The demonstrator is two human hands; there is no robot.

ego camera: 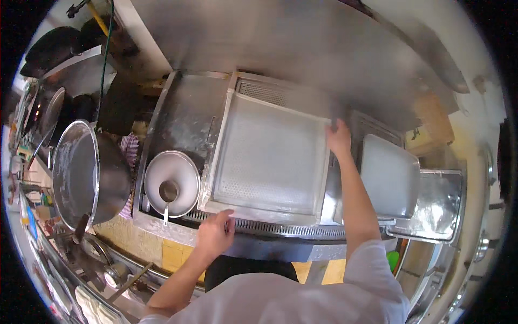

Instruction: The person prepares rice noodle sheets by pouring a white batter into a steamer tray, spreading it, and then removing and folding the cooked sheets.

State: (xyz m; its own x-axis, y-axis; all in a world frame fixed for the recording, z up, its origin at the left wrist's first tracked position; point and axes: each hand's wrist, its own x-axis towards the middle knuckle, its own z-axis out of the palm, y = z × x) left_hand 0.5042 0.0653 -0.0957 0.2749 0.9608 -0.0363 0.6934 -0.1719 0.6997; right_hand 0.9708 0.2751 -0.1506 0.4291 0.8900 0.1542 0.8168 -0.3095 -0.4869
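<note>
A large, flat, whitish sheet or liquid layer lies in a square metal-framed tray (271,158) in front of me, with perforations showing in its lower part. My right hand (339,137) is at the frame's upper right corner, its fingers on or just beside the edge; whether they grip it is unclear. Near the frame's lower left edge, my left hand (216,234) has its fingers apart and holds nothing. Left of the tray, a round metal lid or shallow bowl (151,180) carries a small handled metal cup (168,191).
A deep metal pot (115,174) stands at the left beside a striped cloth (128,154). To the right are a pale rectangular container (388,178) and a shiny metal tray (439,202). A slotted metal drain (283,230) runs along the counter's front edge. Steam or haze blurs the back.
</note>
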